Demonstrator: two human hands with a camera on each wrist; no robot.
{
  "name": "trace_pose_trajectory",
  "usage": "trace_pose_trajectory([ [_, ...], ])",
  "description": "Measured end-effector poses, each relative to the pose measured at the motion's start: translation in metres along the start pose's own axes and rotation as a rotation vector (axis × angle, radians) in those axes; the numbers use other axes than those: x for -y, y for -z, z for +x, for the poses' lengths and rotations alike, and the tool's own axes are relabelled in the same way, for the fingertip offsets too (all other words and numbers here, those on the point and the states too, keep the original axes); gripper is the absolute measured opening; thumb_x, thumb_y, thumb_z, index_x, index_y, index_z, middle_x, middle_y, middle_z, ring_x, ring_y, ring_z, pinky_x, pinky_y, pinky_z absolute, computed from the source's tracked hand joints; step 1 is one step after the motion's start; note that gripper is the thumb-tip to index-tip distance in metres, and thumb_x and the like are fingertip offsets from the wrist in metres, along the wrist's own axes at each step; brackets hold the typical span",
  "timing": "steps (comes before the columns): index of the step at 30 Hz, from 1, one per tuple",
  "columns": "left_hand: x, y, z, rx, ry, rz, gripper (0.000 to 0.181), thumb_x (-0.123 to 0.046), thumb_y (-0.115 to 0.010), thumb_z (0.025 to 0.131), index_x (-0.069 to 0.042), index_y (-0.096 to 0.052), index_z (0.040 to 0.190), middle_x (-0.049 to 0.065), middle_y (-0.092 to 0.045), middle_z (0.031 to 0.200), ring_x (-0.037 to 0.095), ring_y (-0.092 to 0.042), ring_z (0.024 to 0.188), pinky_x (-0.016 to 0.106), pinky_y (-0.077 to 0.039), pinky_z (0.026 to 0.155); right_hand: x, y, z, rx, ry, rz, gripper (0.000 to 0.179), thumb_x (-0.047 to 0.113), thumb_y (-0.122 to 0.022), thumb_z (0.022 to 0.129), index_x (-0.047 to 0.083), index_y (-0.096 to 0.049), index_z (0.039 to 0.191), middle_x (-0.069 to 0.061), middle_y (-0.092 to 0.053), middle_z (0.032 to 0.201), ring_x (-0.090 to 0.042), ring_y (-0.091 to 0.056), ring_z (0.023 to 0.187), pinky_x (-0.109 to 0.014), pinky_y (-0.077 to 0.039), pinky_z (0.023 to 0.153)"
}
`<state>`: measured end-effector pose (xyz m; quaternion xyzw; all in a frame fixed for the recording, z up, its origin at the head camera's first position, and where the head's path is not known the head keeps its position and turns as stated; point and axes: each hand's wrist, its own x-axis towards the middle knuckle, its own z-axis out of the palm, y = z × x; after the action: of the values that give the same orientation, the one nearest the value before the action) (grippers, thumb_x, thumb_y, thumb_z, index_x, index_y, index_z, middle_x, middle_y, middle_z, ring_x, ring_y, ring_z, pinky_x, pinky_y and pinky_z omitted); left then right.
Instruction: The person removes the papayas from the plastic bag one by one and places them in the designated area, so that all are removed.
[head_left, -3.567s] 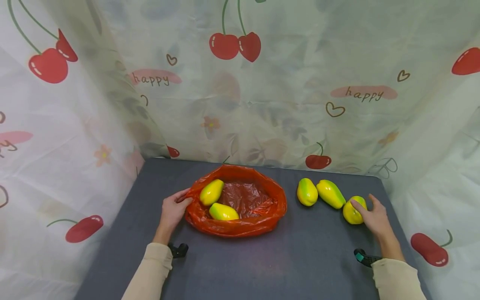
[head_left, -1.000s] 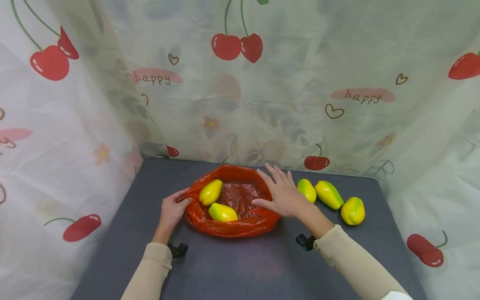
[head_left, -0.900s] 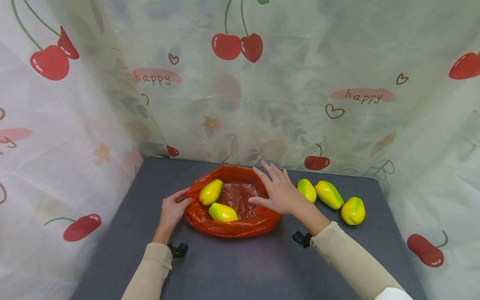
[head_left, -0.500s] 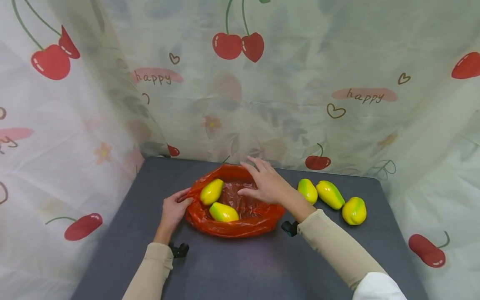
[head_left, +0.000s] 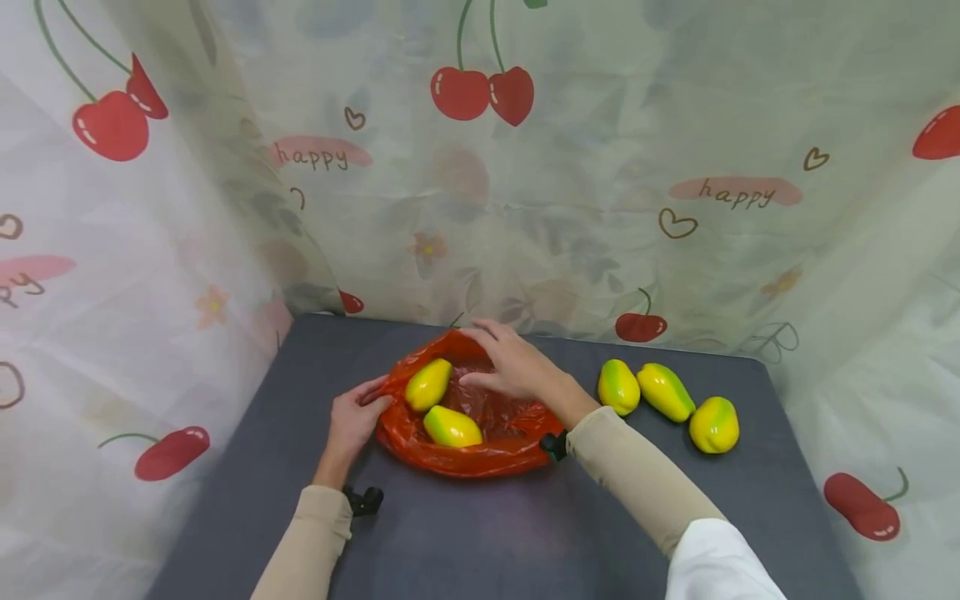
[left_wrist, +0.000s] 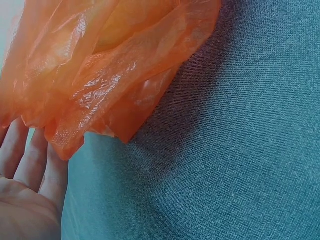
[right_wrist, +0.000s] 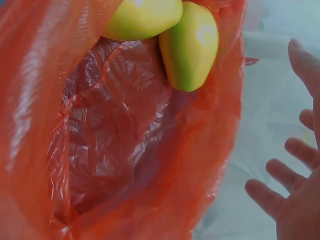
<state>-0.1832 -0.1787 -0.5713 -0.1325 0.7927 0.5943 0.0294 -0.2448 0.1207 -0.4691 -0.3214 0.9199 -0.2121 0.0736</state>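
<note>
A red plastic bag (head_left: pixel 465 462) lies with its mouth spread wide. Inside, toward its left side, are two glossy yellow-green fruits shaped like papayas, an upper fruit (head_left: pixel 428 385) and a lower fruit (head_left: pixel 453 427). My left hand (head_left: pixel 352 423) pinches the bag's left rim between thumb and fingers; in the left wrist view the fingertips (left_wrist: pixel 31 155) go behind the plastic. Over the bag's back right part is my right hand (head_left: pixel 513 362), fingers spread and holding nothing. The right wrist view shows its fingers (right_wrist: pixel 285 195) beside the rim, apart from the fruits.
On the dark grey table (head_left: pixel 480 542), right of the bag, lie three more such fruits: a left one (head_left: pixel 618 387), a middle one (head_left: pixel 666 392) and a right one (head_left: pixel 714 425). A cherry-print curtain (head_left: pixel 570 208) hangs behind the table and along both sides.
From beside the rightmost fruit, my right hand has come left over the bag and keeps moving left along its back rim. My left hand keeps its grip; the fruits lie where they were.
</note>
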Motion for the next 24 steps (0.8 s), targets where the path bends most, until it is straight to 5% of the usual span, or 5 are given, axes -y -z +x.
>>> trace_pose_trajectory([
  [10, 0.002, 0.001, 0.000, 0.002, -0.018, -0.012, 0.040, -0.025, -0.071, 0.095, -0.017, -0.068, 0.134, 0.010, -0.070, 0.134, 0.024, -0.067, 0.124, 0.037, -0.055, 0.105, -0.005, -0.014, 0.018, 0.071, 0.010, 0.034, 0.077, 0.058, -0.064, 0.093, 0.025, -0.038, 0.157, -0.004, -0.030, 0.166, -0.029, -0.033, 0.152, -0.051, -0.038, 0.122],
  [24, 0.003, 0.004, 0.001, -0.010, -0.028, -0.027, 0.040, -0.023, -0.070, 0.095, -0.016, -0.068, 0.135, 0.010, -0.069, 0.136, 0.024, -0.066, 0.125, 0.034, -0.056, 0.104, -0.009, -0.045, 0.028, 0.296, 0.059, 0.362, 0.078, 0.043, -0.082, 0.084, 0.014, -0.048, 0.148, -0.013, -0.048, 0.150, -0.030, -0.049, 0.134, -0.048, -0.042, 0.118],
])
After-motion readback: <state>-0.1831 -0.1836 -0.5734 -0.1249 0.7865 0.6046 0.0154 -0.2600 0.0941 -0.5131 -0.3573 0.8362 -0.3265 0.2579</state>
